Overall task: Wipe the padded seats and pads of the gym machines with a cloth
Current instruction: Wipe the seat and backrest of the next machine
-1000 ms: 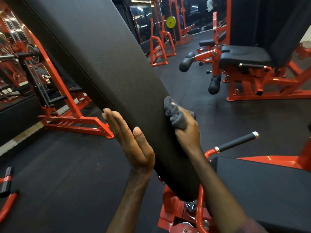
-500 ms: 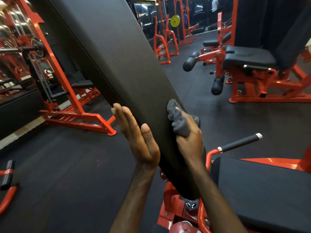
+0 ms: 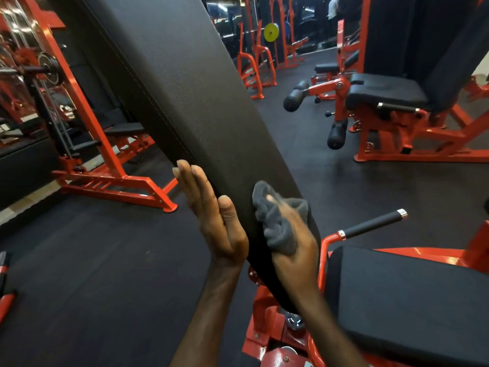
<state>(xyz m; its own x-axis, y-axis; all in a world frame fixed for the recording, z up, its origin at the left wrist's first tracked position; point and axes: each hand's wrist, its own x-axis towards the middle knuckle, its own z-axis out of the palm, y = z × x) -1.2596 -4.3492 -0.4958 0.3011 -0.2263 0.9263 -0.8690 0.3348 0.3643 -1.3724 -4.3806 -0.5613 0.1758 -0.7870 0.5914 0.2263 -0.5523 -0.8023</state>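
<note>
The right hand (image 3: 293, 250), low and centre in the frame, grips a bunched grey cloth (image 3: 277, 221) against the lower face of the black back pad (image 3: 185, 83), which slants to the upper left. The left hand (image 3: 211, 210) lies flat, fingers straight and together, on the pad's left edge. The black seat pad (image 3: 410, 300) fills the lower right

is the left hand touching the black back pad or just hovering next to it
Touching. The head view shows the left hand flat against the side edge of the back pad, with no gap.
</note>
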